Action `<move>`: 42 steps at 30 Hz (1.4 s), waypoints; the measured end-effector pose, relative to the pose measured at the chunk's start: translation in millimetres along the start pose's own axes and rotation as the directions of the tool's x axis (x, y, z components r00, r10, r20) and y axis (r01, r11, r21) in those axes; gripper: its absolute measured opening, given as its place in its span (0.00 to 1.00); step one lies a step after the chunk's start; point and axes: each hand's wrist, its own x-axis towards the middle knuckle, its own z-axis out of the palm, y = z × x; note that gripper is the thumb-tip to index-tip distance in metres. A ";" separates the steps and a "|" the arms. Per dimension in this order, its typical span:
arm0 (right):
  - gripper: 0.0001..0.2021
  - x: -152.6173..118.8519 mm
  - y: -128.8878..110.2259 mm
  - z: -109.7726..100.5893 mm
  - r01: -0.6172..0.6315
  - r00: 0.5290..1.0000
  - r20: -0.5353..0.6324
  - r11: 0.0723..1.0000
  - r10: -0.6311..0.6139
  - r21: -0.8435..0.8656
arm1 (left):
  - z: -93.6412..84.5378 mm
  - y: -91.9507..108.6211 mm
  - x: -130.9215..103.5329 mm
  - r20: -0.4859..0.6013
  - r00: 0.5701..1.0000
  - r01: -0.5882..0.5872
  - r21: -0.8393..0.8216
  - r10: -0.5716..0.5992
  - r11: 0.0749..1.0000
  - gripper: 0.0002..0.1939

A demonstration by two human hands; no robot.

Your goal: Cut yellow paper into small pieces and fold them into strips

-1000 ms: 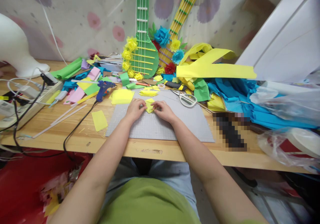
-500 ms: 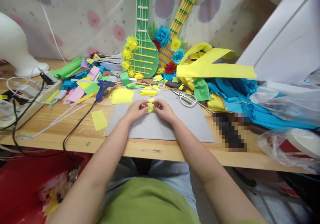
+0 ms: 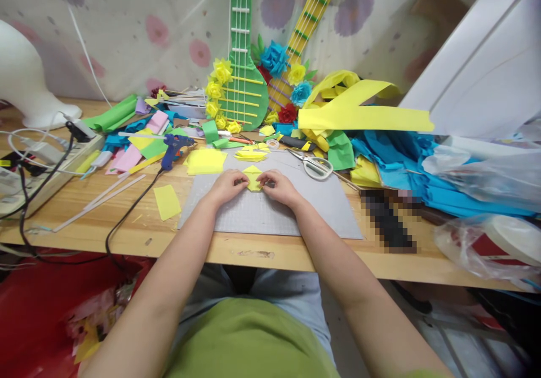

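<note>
Between my two hands is a small piece of folded yellow paper [image 3: 253, 178], its top edge coming to a point. My left hand [image 3: 230, 187] pinches its left side with thumb and fingers. On the other side, my right hand [image 3: 278, 187] pinches the right edge. Both hands are just above or resting on the grey cutting mat [image 3: 257, 214]; I cannot tell which. Behind them lie more folded yellow pieces [image 3: 252, 155]. A stack of yellow paper sheets [image 3: 206, 161] is to the left, partly on the mat.
Scissors [image 3: 316, 168] lie at the mat's right rear. A blue glue gun [image 3: 171, 151] with a black cord is at the left. One yellow sheet [image 3: 167, 202] lies on the wood. Decorated green [image 3: 243, 99] and yellow [image 3: 308, 23] guitar shapes lean behind, amid paper scraps.
The folded yellow paper now shows flatter and more fully, with a pointed top. My hands have moved only slightly, with the fingers shifting toward its side edges.
</note>
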 end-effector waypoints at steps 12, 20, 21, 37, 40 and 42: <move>0.17 3.3 2.0 9.1 -0.084 0.996 -0.037 0.996 0.083 -0.028 | 7.7 7.6 1.4 -0.070 0.995 0.076 0.075 -0.071 0.994 0.06; 0.21 7.5 -4.8 18.0 -0.198 0.975 -0.100 0.980 0.196 -0.009 | 7.2 9.5 0.7 -0.043 0.999 -0.013 0.186 0.021 0.982 0.05; 0.21 7.7 -5.4 18.8 -0.197 0.975 -0.109 0.980 0.194 -0.020 | 7.4 9.9 0.5 -0.044 0.999 -0.012 0.194 0.021 0.981 0.05; 0.22 5.1 -9.7 22.2 -0.027 0.995 -0.101 0.967 0.001 -0.252 | 10.8 12.1 -1.3 -0.096 0.995 0.032 0.226 -0.010 0.974 0.07; 0.21 4.0 -8.1 22.6 -0.022 0.996 -0.095 0.969 -0.002 -0.246 | 10.3 13.4 -2.2 -0.089 0.996 0.038 0.223 -0.019 0.974 0.07; 0.20 3.1 -8.1 22.5 -0.024 0.995 -0.096 0.970 0.001 -0.241 | 10.1 14.1 -3.2 -0.093 0.995 0.038 0.213 -0.018 0.976 0.06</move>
